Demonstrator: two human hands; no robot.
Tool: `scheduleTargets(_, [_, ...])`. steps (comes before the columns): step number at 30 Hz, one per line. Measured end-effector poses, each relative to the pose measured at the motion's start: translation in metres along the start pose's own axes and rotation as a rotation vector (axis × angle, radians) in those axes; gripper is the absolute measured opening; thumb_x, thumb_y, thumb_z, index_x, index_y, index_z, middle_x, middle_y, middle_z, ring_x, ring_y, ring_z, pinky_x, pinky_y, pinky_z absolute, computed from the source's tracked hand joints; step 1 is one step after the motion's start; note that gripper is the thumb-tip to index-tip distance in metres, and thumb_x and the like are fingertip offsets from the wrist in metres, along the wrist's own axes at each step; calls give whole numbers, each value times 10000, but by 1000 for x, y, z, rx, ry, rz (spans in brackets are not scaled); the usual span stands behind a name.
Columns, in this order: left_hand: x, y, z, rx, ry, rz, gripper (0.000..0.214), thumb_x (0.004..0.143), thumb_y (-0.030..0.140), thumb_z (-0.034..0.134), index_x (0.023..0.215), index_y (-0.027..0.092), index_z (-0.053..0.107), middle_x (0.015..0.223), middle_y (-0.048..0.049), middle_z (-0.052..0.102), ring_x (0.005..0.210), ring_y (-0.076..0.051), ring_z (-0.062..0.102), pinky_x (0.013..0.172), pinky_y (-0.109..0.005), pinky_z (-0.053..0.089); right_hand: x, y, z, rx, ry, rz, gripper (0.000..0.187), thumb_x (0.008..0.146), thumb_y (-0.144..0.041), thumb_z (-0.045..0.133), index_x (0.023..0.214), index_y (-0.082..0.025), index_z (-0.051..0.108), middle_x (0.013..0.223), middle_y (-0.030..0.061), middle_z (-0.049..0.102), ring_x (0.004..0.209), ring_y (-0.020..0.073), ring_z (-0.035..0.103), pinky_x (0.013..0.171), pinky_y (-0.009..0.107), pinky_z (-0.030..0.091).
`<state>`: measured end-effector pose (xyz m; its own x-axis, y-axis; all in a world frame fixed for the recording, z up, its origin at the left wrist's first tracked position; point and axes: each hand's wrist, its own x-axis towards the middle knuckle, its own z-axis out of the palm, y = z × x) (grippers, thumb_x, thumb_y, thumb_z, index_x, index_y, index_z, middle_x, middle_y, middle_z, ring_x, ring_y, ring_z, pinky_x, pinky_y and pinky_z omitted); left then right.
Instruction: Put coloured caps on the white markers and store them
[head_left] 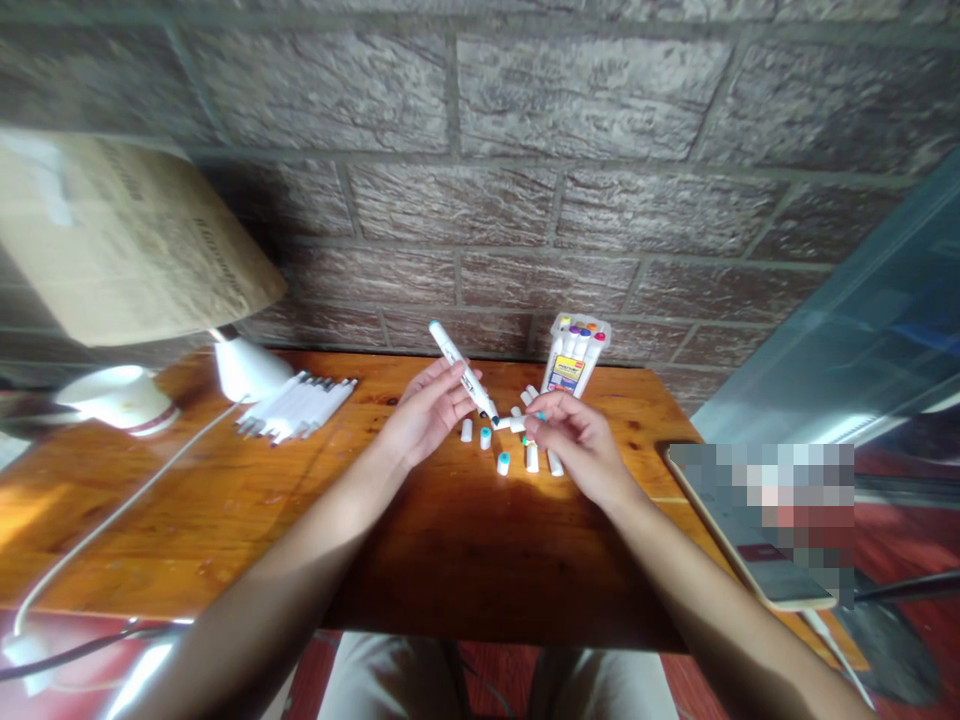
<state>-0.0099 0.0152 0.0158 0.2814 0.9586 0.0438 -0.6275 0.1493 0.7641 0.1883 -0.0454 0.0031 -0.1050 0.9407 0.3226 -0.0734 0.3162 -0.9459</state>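
My left hand [431, 405] is closed round a white marker [459, 368], held slanted with its dark uncapped tip pointing down to the right. My right hand [574, 435] pinches a small white cap with a teal end [534, 416] just right of that tip. Several loose white caps [501, 450] lie on the wooden table [315, 500] between and below both hands. A clear pack of coloured markers [574, 355] leans against the brick wall behind my right hand.
A row of white markers [300, 405] lies at the left, beside a white lamp base [247, 368] and its cable [112, 520]. A cardboard box [112, 235] overhangs the left. A tablet-like device [739, 530] lies at the table's right edge.
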Motion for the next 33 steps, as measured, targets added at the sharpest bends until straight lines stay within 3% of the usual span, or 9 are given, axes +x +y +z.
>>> scheduleTargets(4, [2,-2,-2,-6,6,87,303,648,241,893,803,166,645,771,8,744,684,-104,698,686,-208,566,3,2,-3,96,89,22,191,809,-362,761,871,-215,656,666,-23,675,553,108,506,555,253,399])
scheduleTargets(11, [3,-3,-3,70,61,220,365,627,298,910,791,173,608,712,55,709,650,-62,674,631,-154,524,2,2,4,7,86,57,337,836,-477,730,1012,-190,748,759,28,745,506,103,475,507,273,398])
scheduleTargets(23, [-1,-9,2,115,27,238,342,629,282,913,824,171,655,759,42,724,690,-75,683,618,-155,536,1,7,9,13,94,87,348,849,-513,712,1012,-206,728,882,60,800,469,98,470,465,262,404])
scheduleTargets(33, [-3,-12,1,232,-98,214,333,703,269,877,963,159,701,936,-56,795,785,-140,739,692,-219,601,0,8,7,-7,29,126,360,848,-500,720,1043,-200,759,902,65,793,487,91,515,453,242,402])
